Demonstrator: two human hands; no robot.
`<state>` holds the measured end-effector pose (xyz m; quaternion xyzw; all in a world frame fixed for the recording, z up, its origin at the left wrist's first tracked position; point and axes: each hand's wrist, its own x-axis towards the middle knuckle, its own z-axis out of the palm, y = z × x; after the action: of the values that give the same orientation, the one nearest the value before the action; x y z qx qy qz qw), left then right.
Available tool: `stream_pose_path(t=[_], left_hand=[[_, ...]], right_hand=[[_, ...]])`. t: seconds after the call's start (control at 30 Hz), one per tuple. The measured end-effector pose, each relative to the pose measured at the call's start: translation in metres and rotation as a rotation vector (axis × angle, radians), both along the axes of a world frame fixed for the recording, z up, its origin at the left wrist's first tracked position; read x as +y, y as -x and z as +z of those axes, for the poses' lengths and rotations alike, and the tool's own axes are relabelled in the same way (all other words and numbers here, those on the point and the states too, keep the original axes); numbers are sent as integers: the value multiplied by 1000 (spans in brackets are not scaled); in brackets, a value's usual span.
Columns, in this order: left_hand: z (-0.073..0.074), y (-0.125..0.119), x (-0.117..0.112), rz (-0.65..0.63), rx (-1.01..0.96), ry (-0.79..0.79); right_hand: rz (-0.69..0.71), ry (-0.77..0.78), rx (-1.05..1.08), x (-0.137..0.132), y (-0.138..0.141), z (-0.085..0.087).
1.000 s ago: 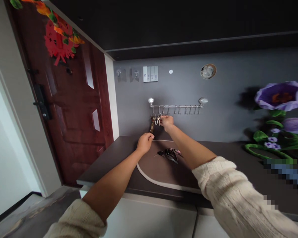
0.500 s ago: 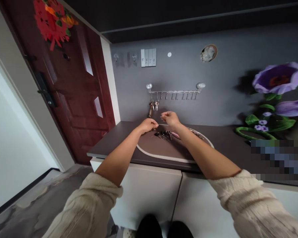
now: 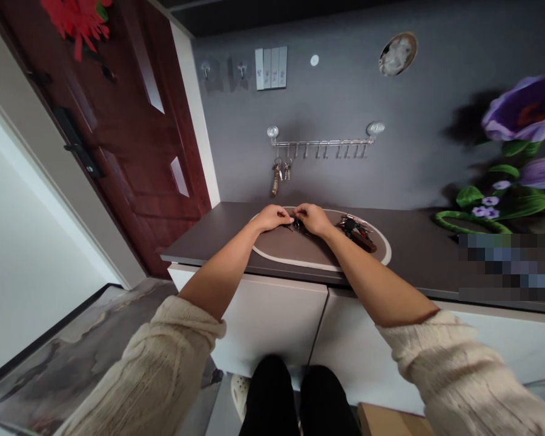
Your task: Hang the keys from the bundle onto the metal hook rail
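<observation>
Okay, your left hand (image 3: 270, 218) and right hand (image 3: 313, 219) close and narrow, fingers on dark keys (image 3: 298, 226), can't tell if holding, more keys (image 3: 356, 233) just beside, oval mat (image 3: 295, 247), gray counter (image 3: 200, 233), red door (image 3: 163, 151)

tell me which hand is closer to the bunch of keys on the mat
Right. The right hand is just left of the bunch of keys on the oval mat, not touching it. The left hand is farther left.

Cream-edged brown mat (image 3: 295, 251); purple-flowered grey wall (image 3: 413, 175)
</observation>
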<state>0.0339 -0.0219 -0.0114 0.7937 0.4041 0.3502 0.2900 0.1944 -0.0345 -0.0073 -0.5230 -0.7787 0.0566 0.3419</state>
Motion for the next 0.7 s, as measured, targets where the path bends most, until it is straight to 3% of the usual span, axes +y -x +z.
stream_pose_path(t=[0.33, 0.7], left_hand=[[2, -1, 0, 86, 7, 12], [2, -4, 5, 90, -421, 309]], right_hand=[[10, -23, -30, 5, 0, -4], [-12, 18, 55, -2, 1, 3]])
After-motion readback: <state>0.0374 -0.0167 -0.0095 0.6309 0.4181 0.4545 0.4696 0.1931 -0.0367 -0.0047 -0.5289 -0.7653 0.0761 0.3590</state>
